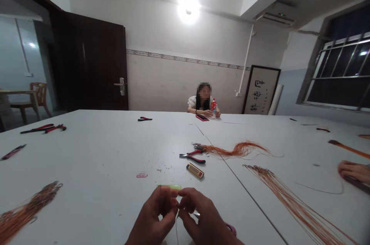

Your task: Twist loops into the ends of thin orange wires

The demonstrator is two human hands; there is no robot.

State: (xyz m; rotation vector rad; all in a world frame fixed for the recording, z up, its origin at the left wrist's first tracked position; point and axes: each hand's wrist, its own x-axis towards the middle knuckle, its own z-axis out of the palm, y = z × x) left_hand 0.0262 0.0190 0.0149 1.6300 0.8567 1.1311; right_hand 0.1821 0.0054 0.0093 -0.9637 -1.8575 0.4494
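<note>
My left hand point(158, 214) and my right hand point(199, 216) meet low in the middle, fingertips pinched close together. A thin line point(177, 229) hangs down from between them; whatever small part the fingertips cover is hidden. Mostly behind my right hand is a tool with a pink handle point(232, 229) and a metal part, perhaps scissors; I cannot tell if it is held or lying on the table. Just beyond my fingers lies a flat yellow-green object point(177, 187). Farther on are a gold patterned lighter point(195, 171) and red-handled pliers point(193, 156).
Bundles of orange line with metal hooks point(202, 146) lie on the white table point(95, 168), more at left point(34, 204) and right point(286, 196). Other pliers point(54, 128) are at far left. Another person's hand point(354, 171) is at right; a seated person point(199, 102) holds a bottle point(213, 105).
</note>
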